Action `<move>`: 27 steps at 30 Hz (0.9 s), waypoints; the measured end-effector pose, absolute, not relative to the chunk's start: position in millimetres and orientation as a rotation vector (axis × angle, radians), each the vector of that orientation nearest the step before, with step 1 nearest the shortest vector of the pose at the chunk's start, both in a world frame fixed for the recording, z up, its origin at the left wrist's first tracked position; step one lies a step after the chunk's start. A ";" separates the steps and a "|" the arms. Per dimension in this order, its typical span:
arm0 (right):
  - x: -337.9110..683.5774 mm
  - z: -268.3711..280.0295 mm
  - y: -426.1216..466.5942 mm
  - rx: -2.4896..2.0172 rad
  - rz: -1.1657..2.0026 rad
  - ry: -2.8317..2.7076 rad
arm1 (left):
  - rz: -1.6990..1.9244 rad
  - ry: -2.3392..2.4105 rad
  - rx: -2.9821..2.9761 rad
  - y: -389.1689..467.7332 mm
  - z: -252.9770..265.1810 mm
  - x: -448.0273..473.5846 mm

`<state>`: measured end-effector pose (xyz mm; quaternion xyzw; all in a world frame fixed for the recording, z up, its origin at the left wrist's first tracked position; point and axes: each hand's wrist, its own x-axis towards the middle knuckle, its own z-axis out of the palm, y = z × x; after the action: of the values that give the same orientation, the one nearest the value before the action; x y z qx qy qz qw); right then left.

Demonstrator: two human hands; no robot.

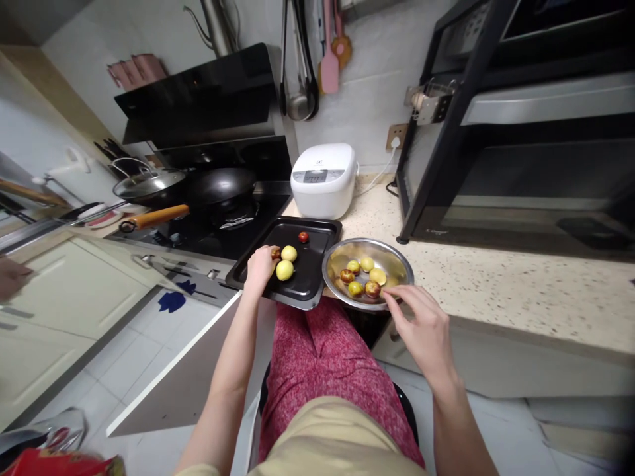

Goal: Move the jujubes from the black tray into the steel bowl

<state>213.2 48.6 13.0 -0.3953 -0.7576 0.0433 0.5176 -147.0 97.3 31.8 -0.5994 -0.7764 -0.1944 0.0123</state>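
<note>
My left hand [261, 270] reaches over the left side of a black baking tray [311, 284]. Its fingertips close around a reddish-brown jujube [276, 253], partly hidden by the fingers. Beside them lie two pale yellow-green jujubes [284, 270], and a small dark red one [303, 237] sits farther back. To the right, a steel bowl [404, 272] holds several yellow and brown-mottled jujubes [356, 289]. My right hand [419, 320] comes over the bowl's front right rim, thumb and index finger pinched close to a brown jujube [372, 289]. Whether anything is between those fingertips is unclear.
A white rice cooker [322, 182] stands behind the tray. At left are a stove with a wok [223, 185] and a lidded pan [149, 185]. A black oven [536, 172] stands at right. Below the tray, a cabinet door [188, 363] hangs open. Another hand [12, 276] shows at far left.
</note>
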 end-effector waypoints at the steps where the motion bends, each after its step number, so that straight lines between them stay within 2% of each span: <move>1: 213.9 13.2 48.5 -0.950 0.098 -1.815 | -0.616 -2.409 -1.877 98.4 31.9 -148.2; 6: 213.2 14.2 46.9 -0.945 0.078 -1.795 | -0.734 -2.327 -1.900 97.8 41.5 -150.7; 11: 208.6 14.4 46.1 -0.934 0.062 -1.763 | -1.308 -1.970 -2.035 86.9 56.4 -109.5; 13: 207.5 14.3 46.0 -0.933 0.060 -1.757 | -1.413 -1.787 -2.251 83.2 57.6 -79.6; 19: 213.2 15.7 43.8 -0.941 0.044 -1.761 | -1.169 -1.560 -2.741 89.5 45.0 -10.7; 27: 219.2 12.7 45.2 -0.946 0.001 -1.753 | -0.767 -1.541 -2.896 106.1 40.3 9.4</move>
<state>219.2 45.2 12.7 -0.3987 -0.7386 0.0006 0.5435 9.4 106.1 40.3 -0.8541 -0.4545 -0.2263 -0.1134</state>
